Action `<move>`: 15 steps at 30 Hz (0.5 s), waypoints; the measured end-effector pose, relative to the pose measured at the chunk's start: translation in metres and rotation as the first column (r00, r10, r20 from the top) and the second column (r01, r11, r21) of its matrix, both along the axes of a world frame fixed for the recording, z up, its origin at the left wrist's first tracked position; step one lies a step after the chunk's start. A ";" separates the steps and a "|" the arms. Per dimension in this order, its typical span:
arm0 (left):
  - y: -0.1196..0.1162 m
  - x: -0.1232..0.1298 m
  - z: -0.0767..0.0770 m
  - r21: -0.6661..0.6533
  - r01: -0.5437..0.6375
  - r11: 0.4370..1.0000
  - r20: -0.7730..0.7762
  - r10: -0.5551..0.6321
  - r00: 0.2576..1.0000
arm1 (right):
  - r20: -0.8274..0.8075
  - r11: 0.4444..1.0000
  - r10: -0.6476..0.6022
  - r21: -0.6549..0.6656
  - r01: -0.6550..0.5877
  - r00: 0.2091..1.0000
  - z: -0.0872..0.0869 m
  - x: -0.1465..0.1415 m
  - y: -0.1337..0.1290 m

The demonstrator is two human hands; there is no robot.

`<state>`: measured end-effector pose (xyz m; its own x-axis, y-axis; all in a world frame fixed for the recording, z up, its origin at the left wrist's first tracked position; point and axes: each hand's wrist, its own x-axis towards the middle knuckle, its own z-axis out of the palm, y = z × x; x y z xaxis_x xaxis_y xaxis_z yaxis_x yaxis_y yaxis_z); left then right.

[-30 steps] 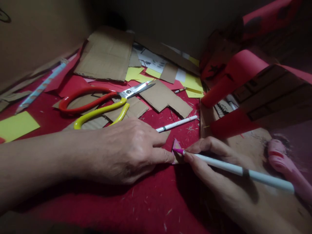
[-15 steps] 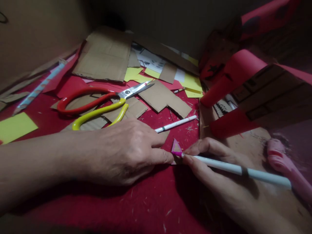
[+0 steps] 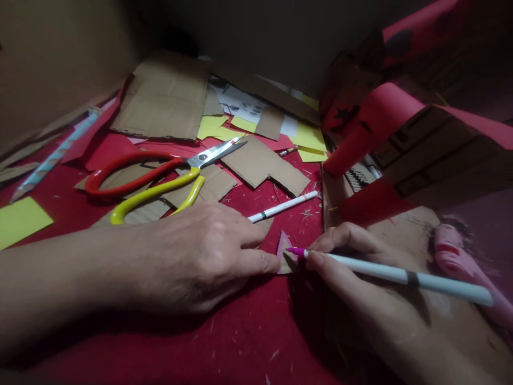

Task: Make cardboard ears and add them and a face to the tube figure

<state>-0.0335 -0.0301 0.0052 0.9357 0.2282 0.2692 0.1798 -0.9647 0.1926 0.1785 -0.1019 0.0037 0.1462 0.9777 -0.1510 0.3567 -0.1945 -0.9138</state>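
A small cardboard triangle point(image 3: 287, 263) with pink edges lies on the red cloth. At its left edge is my left hand point(image 3: 200, 256), palm down, a fingertip holding the piece; the thumb's position is hidden. Pinched between the thumb and fingers of my right hand point(image 3: 352, 267) is a white felt-tip pen point(image 3: 372, 269) with a magenta tip, held over the triangle. Whether the tip touches the cardboard I cannot tell. Scissors point(image 3: 172, 166) with one red and one yellow handle lie beyond my left hand, blades slightly apart. A second white pen point(image 3: 284, 206) rests just behind the triangle.
Cardboard offcuts point(image 3: 264, 163) and yellow paper point(image 3: 310, 140) are scattered at the back. A blue striped pencil point(image 3: 56, 152) lies at the left. On the right stand red paper tubes point(image 3: 368, 206) beside a cardboard piece with black lines point(image 3: 441, 144); a pink tool point(image 3: 460, 262) lies near my right hand.
The pen tip has lifted from the triangle's right edge and moved slightly left and up, baring more of the tip and the piece. The whole view has shifted a little.
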 end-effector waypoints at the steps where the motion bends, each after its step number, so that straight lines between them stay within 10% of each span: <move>1: 0.000 0.000 0.000 0.004 -0.002 1.000 0.006 0.002 1.000 | 0.004 1.000 0.004 0.008 -0.004 1.000 -0.002 0.000 -0.001; 15: -0.001 0.001 -0.001 -0.007 -0.003 1.000 -0.008 0.003 1.000 | 0.100 0.996 0.073 0.038 -0.077 0.992 0.000 -0.004 -0.005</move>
<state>-0.0328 -0.0313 0.0045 0.9371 0.2330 0.2599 0.1846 -0.9628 0.1975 0.1744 -0.1069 0.0035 0.0845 0.9915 -0.0988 0.4576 -0.1267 -0.8801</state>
